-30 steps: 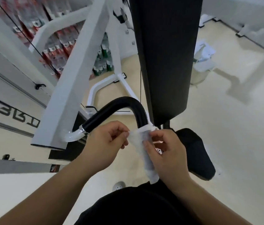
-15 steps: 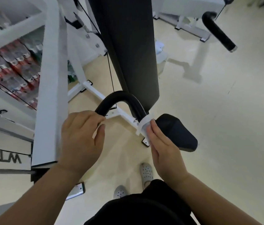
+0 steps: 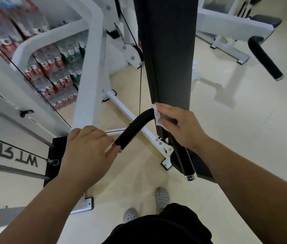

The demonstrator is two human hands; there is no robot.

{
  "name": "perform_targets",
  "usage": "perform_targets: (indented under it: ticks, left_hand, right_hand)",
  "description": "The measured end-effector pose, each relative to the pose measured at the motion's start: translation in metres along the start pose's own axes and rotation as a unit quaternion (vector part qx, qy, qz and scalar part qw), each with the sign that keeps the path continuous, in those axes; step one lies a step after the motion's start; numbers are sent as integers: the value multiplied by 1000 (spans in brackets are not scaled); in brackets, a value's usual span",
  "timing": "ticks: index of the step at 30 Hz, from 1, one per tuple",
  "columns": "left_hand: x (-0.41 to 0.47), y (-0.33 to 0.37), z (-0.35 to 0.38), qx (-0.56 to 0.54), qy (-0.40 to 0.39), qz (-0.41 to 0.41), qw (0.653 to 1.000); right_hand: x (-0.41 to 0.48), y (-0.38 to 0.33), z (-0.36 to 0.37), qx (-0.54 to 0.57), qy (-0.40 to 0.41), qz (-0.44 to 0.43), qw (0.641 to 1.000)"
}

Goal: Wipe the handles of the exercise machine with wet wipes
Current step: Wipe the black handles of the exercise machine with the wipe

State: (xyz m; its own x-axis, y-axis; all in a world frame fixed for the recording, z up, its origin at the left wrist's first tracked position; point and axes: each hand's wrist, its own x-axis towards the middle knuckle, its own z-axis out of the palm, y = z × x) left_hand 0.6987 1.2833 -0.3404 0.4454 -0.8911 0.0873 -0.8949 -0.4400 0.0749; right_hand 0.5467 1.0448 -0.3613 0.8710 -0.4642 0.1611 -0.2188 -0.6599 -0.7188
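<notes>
A curved black foam handle (image 3: 135, 125) arches in front of me, ending in a chrome cap at the lower right. My right hand (image 3: 181, 126) wraps a white wet wipe (image 3: 156, 113) around the top of the bend, fingers curled over it. My left hand (image 3: 89, 147) grips the handle's lower left end where the foam meets the white metal tube. A second black handle (image 3: 266, 60) sticks out at the upper right, untouched.
The machine's tall black back pad (image 3: 167, 50) stands just behind the handle. White frame bars (image 3: 89, 71), a cable and a pulley (image 3: 133, 53) lie to the left. Stacked drink packs (image 3: 51, 71) sit behind the frame. My grey shoes (image 3: 162, 196) are on the beige floor.
My right hand has slid the wipe up from the lower right part of the handle to the top of the bend. My left hand moved lower on the left end. The view shifted.
</notes>
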Motion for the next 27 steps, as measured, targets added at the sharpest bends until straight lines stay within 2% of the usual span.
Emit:
perform_targets:
  ticks: [3,6,12,18,22,27]
  left_hand:
    - [-3,-4,3,-5,0,-4,1000]
    - [-1,-3,6,-24,26,-23,999]
    - [-1,-1,8,-39,52,-47,997]
    - [-1,-1,11,-47,77,-48,995]
    - [-1,-4,12,-72,91,-43,992]
    - [-1,-7,13,-109,82,-31,990]
  right_hand:
    - [25,-4,-11,47,-66,17,997]
    - [40,-9,-12,44,-121,-18,991]
    - [57,-16,2,-71,-175,-147,971]
    - [47,-31,29,-175,-164,-258,936]
    - [33,-23,20,-179,-133,-271,936]
    - [39,-12,-8,-113,-124,-196,966]
